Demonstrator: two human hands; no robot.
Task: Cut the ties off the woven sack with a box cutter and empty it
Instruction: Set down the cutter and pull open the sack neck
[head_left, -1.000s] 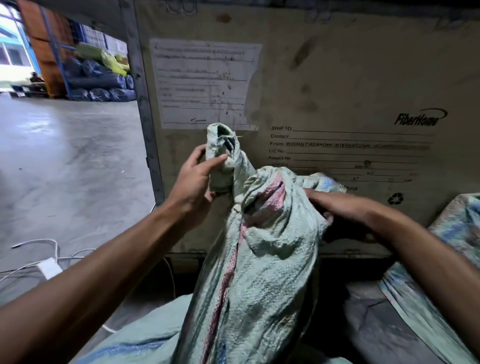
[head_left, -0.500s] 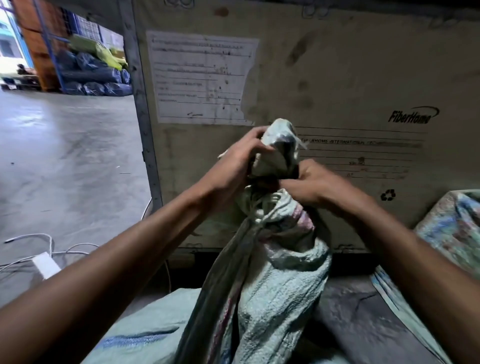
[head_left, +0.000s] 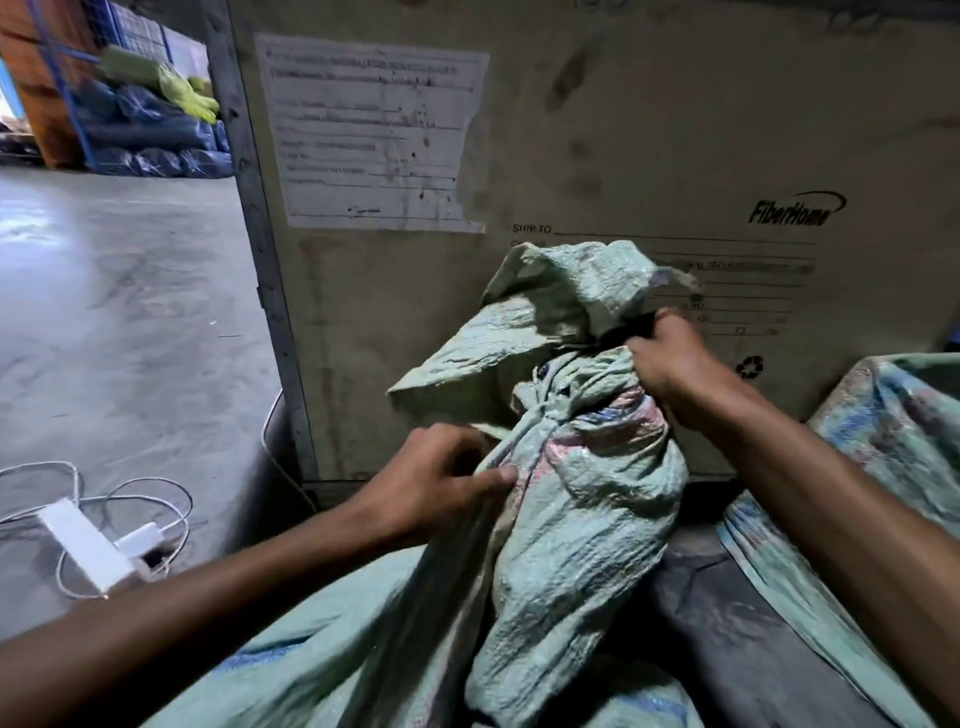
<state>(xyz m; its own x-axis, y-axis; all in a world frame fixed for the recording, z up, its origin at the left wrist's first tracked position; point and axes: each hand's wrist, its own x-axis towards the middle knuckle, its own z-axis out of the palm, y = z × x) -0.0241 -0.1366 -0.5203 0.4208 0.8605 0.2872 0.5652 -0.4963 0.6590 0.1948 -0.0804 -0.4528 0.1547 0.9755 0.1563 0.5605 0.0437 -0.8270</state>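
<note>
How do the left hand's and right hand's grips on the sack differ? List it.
1. The left hand clutches the woven sack low on its near side; the right hand grips higher, at the bunched neck.
2. The left hand pinches a fabric fold; the right hand's fingers dig into the dark opening under the flap.
Both are closed on the same sack.

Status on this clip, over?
Left hand gripping woven sack side. Right hand clutching its bunched neck. No box cutter visible. Nothing blocking.
</note>
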